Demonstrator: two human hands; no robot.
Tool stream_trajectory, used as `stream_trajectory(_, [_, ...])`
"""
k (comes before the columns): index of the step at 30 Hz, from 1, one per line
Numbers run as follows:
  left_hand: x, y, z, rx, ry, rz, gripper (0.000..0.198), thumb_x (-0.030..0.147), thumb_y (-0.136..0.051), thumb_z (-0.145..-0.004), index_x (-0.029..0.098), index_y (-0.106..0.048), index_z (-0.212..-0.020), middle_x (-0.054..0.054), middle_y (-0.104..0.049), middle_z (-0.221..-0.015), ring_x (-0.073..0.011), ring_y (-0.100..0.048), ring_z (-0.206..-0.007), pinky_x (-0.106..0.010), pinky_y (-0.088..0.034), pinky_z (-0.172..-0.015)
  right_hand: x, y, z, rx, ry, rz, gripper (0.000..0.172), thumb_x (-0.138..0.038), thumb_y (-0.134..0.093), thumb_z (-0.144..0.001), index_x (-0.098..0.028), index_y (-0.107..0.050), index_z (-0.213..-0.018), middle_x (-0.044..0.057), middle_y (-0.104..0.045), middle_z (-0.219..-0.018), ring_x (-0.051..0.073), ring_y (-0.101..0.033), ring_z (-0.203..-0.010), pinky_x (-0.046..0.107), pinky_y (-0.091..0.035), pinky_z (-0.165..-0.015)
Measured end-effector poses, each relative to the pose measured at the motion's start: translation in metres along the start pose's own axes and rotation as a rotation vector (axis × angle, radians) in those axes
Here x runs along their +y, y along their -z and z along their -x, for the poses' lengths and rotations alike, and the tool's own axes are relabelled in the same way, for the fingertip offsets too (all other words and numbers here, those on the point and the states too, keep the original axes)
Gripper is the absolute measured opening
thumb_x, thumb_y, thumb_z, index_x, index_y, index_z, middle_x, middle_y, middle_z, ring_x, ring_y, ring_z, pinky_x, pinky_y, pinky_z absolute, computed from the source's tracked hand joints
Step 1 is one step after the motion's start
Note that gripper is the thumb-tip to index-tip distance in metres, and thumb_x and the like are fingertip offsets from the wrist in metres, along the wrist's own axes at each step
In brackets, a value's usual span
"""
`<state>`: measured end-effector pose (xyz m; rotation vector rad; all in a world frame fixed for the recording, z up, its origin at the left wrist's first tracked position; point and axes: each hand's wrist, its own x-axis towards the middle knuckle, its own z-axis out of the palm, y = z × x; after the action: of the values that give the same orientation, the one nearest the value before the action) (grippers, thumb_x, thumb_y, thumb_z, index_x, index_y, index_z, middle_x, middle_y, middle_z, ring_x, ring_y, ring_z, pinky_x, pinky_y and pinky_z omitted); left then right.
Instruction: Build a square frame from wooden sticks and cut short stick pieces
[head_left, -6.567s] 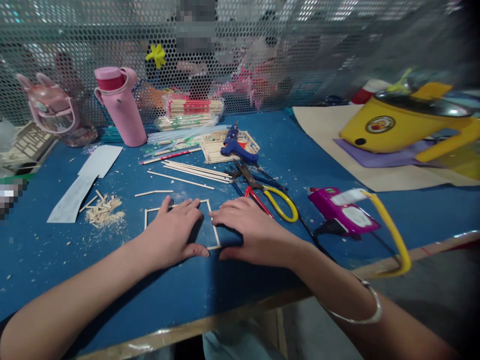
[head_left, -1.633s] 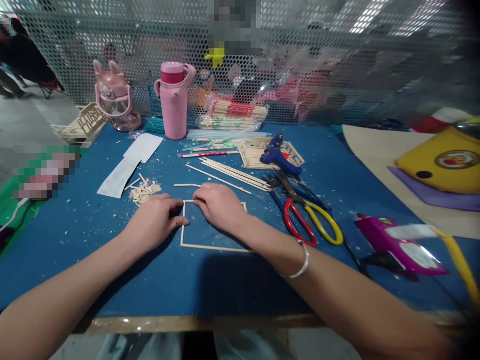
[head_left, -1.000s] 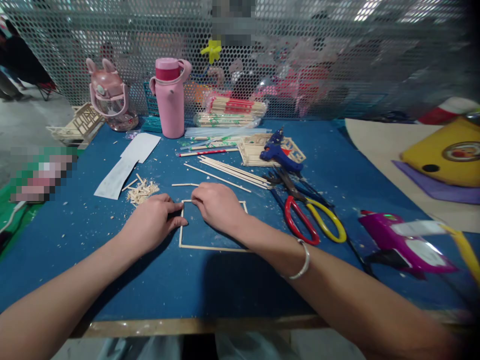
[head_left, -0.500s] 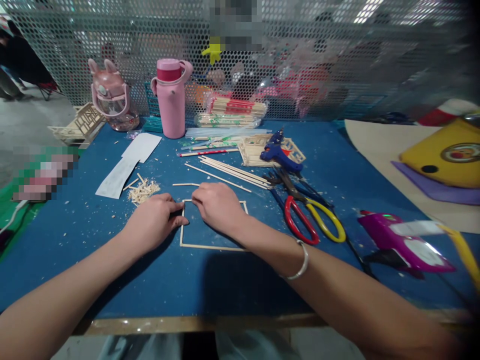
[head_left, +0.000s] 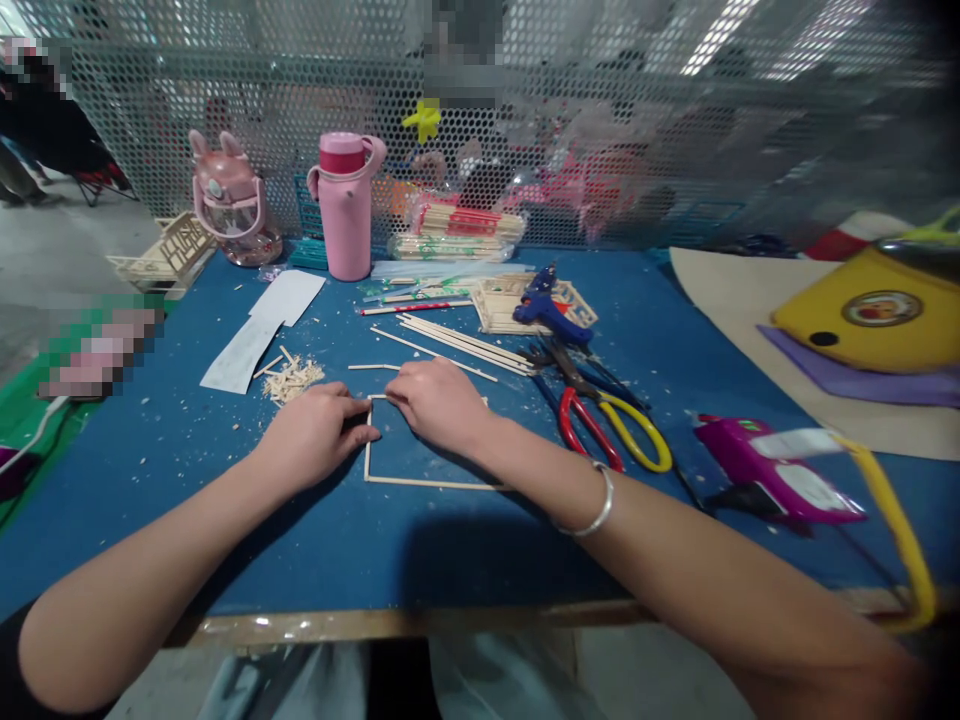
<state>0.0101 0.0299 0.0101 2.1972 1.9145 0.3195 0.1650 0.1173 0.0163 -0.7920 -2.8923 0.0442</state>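
A square frame of thin wooden sticks lies flat on the blue table. My left hand rests at the frame's left side, its fingers curled and pinched on the far left corner. Across the frame lies my right hand, fingertips pressed together on the same corner from the right. Both hands cover the frame's far edge. A silver bangle circles my right wrist.
Loose long sticks, a blue glue gun, red-and-yellow scissors and a magenta glue gun lie to the right. A pink bottle, stick packs, paper strips and wood chips lie behind and left. Mesh wall behind.
Over several seconds both hands shifted from lying flat on the frame's sides to pinching its far left corner. In the last second they barely move.
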Motion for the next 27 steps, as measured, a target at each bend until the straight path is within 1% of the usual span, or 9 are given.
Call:
stream_trajectory(4, [-0.001,0.002,0.002,0.014,0.002,0.051,0.031,0.036,-0.048,-0.086,0.017,-0.066,-0.102,-0.008,-0.062,-0.084,-0.0197,-0.059,-0.078,-0.03,-0.044,-0.071,-0.004,0.011,0.018,0.087,0.043,-0.131,0.022,-0.025,-0.047,-0.087,-0.016,-0.067,-0.094,0.007,-0.066,-0.085,0.017,-0.054,-0.078,0.028,-0.033,-0.07])
stream_trajectory(5, [-0.002,0.003,0.003,0.016,0.003,0.065,0.031,0.035,-0.048,-0.086,0.017,-0.065,-0.104,-0.008,-0.063,-0.084,-0.0198,-0.059,-0.079,-0.029,-0.044,-0.071,-0.008,0.012,0.025,0.078,0.083,-0.159,0.023,-0.027,-0.048,-0.087,-0.015,-0.067,-0.092,0.007,-0.066,-0.084,0.017,-0.054,-0.079,0.028,-0.034,-0.071])
stream_trajectory(7, [-0.003,0.006,0.005,0.009,0.002,0.091,0.032,0.035,-0.049,-0.085,0.017,-0.062,-0.108,-0.008,-0.064,-0.086,-0.0202,-0.059,-0.081,-0.029,-0.044,-0.071,-0.015,0.011,0.038,0.008,0.155,-0.208,0.024,-0.032,-0.051,-0.085,-0.015,-0.068,-0.088,0.007,-0.064,-0.081,0.017,-0.053,-0.078,0.028,-0.035,-0.071])
stream_trajectory(11, [-0.006,0.009,0.011,-0.021,-0.03,0.105,0.039,0.041,-0.058,-0.079,0.018,-0.06,-0.111,-0.008,-0.062,-0.094,-0.021,-0.058,-0.087,-0.03,-0.044,-0.076,-0.024,0.004,0.053,-0.07,0.166,-0.217,0.021,-0.033,-0.055,-0.083,-0.017,-0.068,-0.089,0.006,-0.062,-0.083,0.017,-0.05,-0.078,0.028,-0.034,-0.069])
stream_trajectory(14, [-0.006,0.007,0.012,-0.037,-0.04,0.081,0.043,0.04,-0.064,-0.075,0.019,-0.06,-0.112,-0.007,-0.059,-0.092,-0.0213,-0.056,-0.087,-0.03,-0.044,-0.077,-0.025,0.0,0.054,-0.081,0.183,-0.201,0.021,-0.028,-0.05,-0.085,-0.019,-0.069,-0.086,0.006,-0.06,-0.083,0.016,-0.048,-0.075,0.028,-0.032,-0.066])
stream_trajectory(17, [-0.006,0.004,0.012,-0.046,-0.036,0.082,0.043,0.037,-0.064,-0.075,0.018,-0.06,-0.113,-0.008,-0.057,-0.092,-0.0214,-0.055,-0.088,-0.032,-0.044,-0.079,-0.023,-0.001,0.053,-0.056,0.206,-0.191,0.025,-0.026,-0.046,-0.087,-0.019,-0.069,-0.081,0.006,-0.059,-0.079,0.016,-0.044,-0.07,0.029,-0.028,-0.062])
stream_trajectory(20, [-0.007,0.002,0.012,-0.05,-0.041,0.085,0.04,0.038,-0.064,-0.075,0.018,-0.062,-0.11,-0.008,-0.057,-0.094,-0.0219,-0.054,-0.089,-0.033,-0.044,-0.079,-0.023,-0.003,0.055,-0.032,0.213,-0.201,0.025,-0.024,-0.046,-0.086,-0.02,-0.069,-0.079,0.005,-0.058,-0.077,0.015,-0.043,-0.068,0.029,-0.027,-0.06])
stream_trajectory(24, [-0.006,0.003,0.012,-0.045,-0.041,0.104,0.036,0.038,-0.062,-0.076,0.018,-0.063,-0.107,-0.007,-0.057,-0.093,-0.0215,-0.054,-0.089,-0.032,-0.044,-0.079,-0.022,0.0,0.054,-0.044,0.208,-0.232,0.022,-0.025,-0.048,-0.086,-0.019,-0.069,-0.081,0.005,-0.059,-0.077,0.015,-0.046,-0.069,0.028,-0.029,-0.06])
stream_trajectory(27, [-0.005,0.004,0.01,-0.026,-0.023,0.149,0.03,0.036,-0.051,-0.084,0.017,-0.064,-0.103,-0.007,-0.06,-0.091,-0.0199,-0.056,-0.087,-0.031,-0.044,-0.078,-0.015,0.008,0.042,-0.03,0.186,-0.271,0.024,-0.026,-0.046,-0.088,-0.017,-0.068,-0.089,0.005,-0.062,-0.081,0.015,-0.051,-0.074,0.027,-0.034,-0.066])
